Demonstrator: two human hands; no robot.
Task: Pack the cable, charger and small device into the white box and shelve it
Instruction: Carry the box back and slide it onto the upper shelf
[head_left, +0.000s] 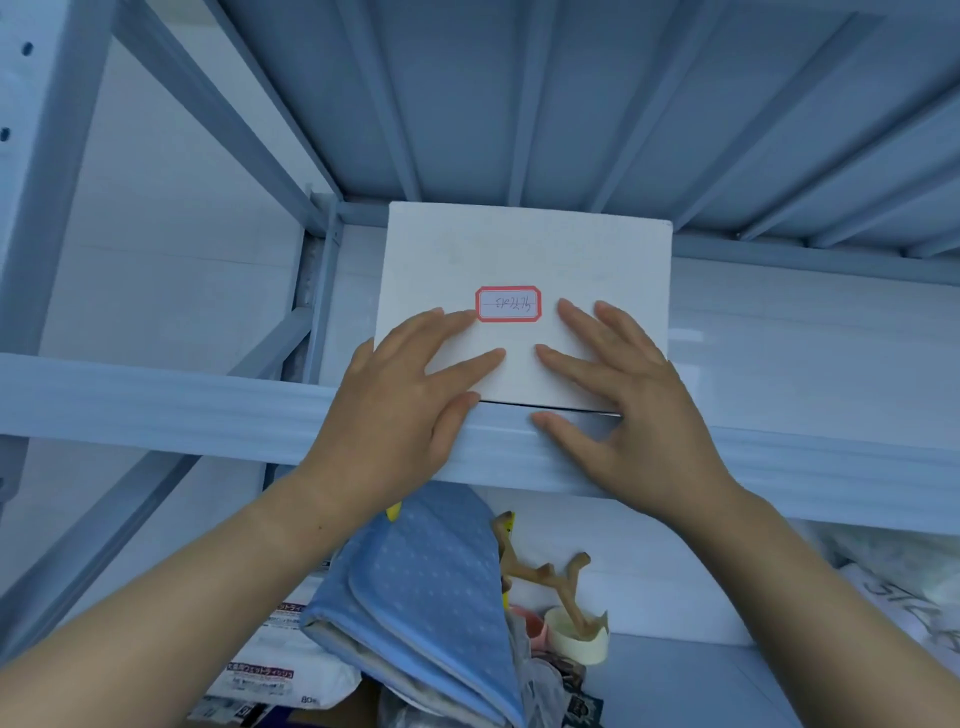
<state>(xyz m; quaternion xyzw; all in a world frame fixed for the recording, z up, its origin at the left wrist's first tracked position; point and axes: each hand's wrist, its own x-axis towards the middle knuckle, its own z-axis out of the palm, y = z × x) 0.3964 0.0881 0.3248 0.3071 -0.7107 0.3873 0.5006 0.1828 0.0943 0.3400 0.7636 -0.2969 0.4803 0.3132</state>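
One white box (524, 260) is seen, bearing one red-bordered label (508, 304). Two hands are counted: left hand (400, 384) and right hand (623, 384). One blue quilted pad (431, 587), one tape roll (576, 636) and one wipes pack (280, 670) are counted below.

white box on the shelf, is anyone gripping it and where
Not gripped: the left hand and right hand lie flat, fingers spread, on the near part of the white box top.

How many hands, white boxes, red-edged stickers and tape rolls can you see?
Hands: 2, left hand and right hand
White box: 1
Red-edged sticker: 1
Tape roll: 1
Total: 5
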